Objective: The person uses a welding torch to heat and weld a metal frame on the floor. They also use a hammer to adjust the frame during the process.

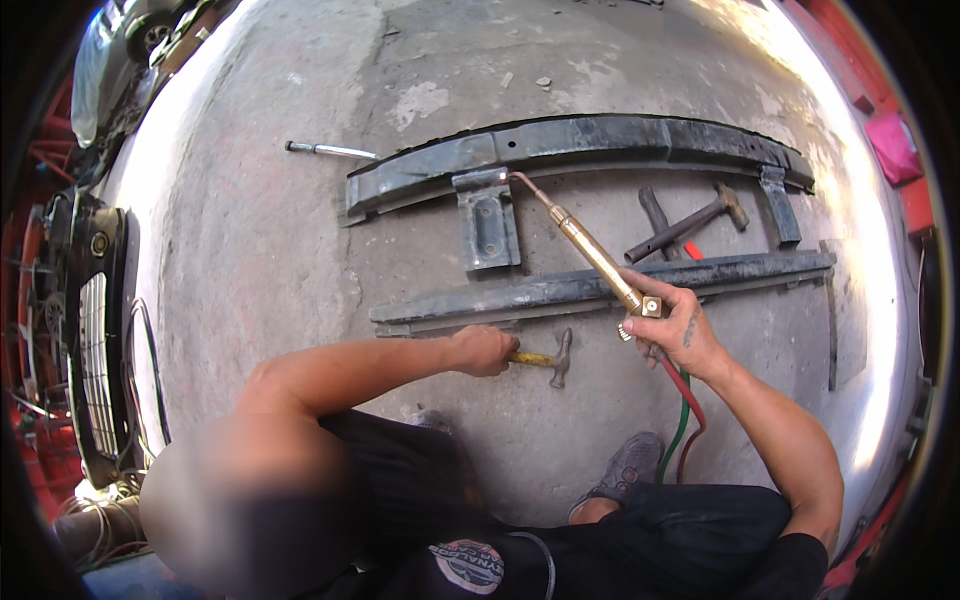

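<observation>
My right hand (680, 332) is closed round the valve end of a brass gas torch (590, 250). The torch's bent tip meets a small bright spot where a flat bracket (488, 225) joins a long, dark, curved bumper bar (590, 140). A red hose (692, 405) and a green hose (678, 440) run down from the torch. My left hand (485, 350) grips the yellow handle of a claw hammer (560, 360), held low in front of a straight, dark metal bar (600, 288). That bar lies nearer to me than the curved one.
A heavy hammer (690, 220) lies between the bars, on the right. At the far left end of the curved bar is a chrome tool handle (330, 150). A black car grille (97, 330) stands along the left side. My shoe (630, 468) is on the concrete floor (270, 230).
</observation>
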Tool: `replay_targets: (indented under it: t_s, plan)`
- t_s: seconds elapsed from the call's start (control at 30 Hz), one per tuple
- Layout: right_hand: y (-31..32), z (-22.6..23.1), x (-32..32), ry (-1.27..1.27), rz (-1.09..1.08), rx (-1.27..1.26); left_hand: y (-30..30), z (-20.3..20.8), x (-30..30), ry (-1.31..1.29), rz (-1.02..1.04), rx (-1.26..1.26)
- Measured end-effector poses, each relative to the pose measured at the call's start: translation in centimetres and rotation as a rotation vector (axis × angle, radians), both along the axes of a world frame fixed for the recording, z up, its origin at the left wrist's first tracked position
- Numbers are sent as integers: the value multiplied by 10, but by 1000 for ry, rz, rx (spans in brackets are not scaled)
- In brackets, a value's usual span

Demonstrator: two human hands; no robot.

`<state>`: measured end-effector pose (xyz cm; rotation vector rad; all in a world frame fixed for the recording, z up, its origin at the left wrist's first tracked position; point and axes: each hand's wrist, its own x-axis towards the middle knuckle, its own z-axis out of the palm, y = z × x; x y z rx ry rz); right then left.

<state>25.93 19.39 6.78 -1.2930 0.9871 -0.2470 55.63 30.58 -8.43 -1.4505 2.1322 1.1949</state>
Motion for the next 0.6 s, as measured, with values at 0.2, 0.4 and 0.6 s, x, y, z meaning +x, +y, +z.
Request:
replay_targets:
  t_s: [0.2, 0.4, 0.6]
  plan:
    - [1, -3, 2, 3, 5, -17, 1, -1, 2, 11, -8, -10]
    - [1, -3, 1, 18, 12, -31, -1, -1, 1, 13, -2, 15]
    - [3, -1, 4, 43, 10, -35, 0, -1, 1, 5, -13, 3]
